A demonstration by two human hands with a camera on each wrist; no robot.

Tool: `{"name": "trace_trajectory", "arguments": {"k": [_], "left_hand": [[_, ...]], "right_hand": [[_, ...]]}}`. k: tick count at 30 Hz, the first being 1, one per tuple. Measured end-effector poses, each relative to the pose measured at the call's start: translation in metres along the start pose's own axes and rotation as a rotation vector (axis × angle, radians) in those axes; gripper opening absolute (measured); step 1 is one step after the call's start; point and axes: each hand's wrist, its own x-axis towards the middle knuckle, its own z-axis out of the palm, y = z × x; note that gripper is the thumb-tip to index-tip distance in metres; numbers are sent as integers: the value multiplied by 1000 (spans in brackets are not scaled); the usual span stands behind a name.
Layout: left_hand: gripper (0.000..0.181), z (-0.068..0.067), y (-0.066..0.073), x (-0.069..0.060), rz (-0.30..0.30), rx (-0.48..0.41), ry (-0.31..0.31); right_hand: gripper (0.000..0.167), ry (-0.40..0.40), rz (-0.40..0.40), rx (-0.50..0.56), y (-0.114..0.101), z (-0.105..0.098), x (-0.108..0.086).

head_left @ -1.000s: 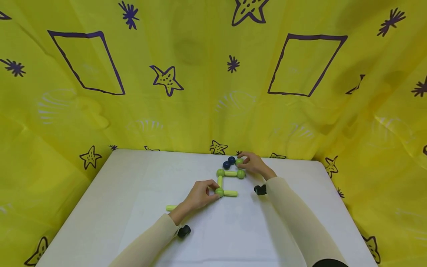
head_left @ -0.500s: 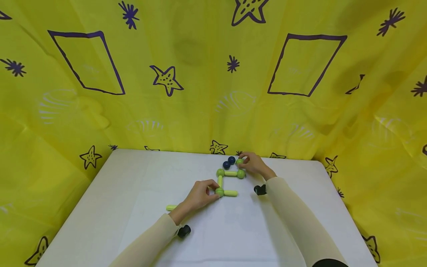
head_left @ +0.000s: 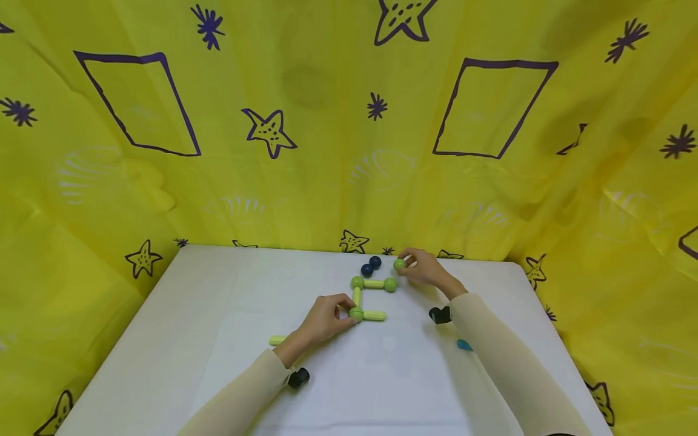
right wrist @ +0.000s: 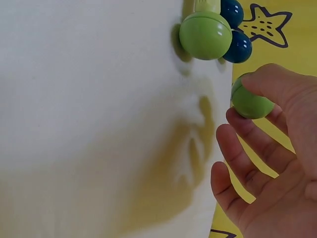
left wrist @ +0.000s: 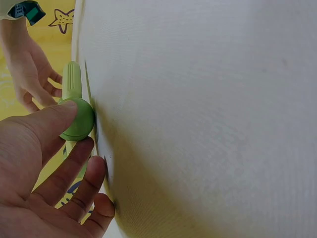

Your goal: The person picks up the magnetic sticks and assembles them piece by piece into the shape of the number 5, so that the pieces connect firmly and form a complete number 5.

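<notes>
The loose green ball (head_left: 400, 265) sits just beyond the stick-and-ball frame (head_left: 357, 297), apart from the other balls, pinched between thumb and index finger of the right hand (head_left: 428, 269), its other fingers loosely spread. The left hand (head_left: 324, 318) pinches the frame's near corner ball (head_left: 356, 313); a light, steady grip there should stop the joints skewing. The right hand would do well to avoid the dark blue balls (head_left: 371, 266), which look apt to roll.

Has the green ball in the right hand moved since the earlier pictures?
Yes. In the head view, the green ball pinched by the right hand has moved rightward, farther from the dark blue balls.
</notes>
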Motion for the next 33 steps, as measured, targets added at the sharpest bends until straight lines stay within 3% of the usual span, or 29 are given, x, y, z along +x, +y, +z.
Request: {"name": "trace_trajectory", "arguments": {"k": [17, 33], "left_hand": [[22, 0, 3, -3, -19, 10, 11], [22, 0, 1, -4, 1, 20, 16]], "right_hand": [[32, -8, -143, 54, 13, -15, -54], [34, -54, -131, 79, 12, 10, -91]]}}
